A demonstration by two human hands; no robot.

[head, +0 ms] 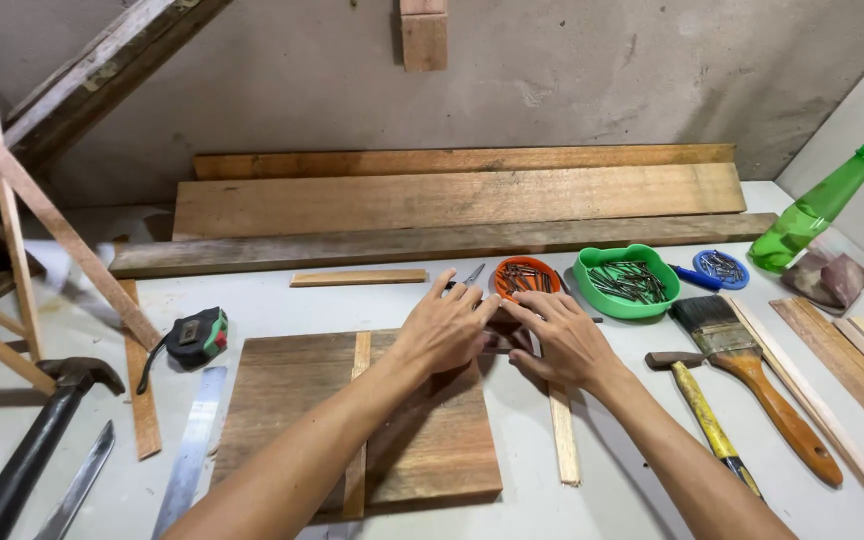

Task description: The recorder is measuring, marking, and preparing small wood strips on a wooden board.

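An orange bowl [525,276], a green bowl [626,283] and a blue lid [720,269] sit on the white worktop [282,305]. The bottle [814,210] is green, the board [422,440] brown.

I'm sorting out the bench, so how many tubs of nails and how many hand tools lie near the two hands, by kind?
Nail tubs: 3: orange tub, green tub, blue tub
Hammers: 2: yellow-handled hammer, black hammer
Paintbrush: 1
Tape measure: 1
Total: 7

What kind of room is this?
Probably a small woodworking workshop: long wooden planks lean by a bare wall, round orange and green dishes of nails sit out, and a yellow-handled hammer lies nearby.
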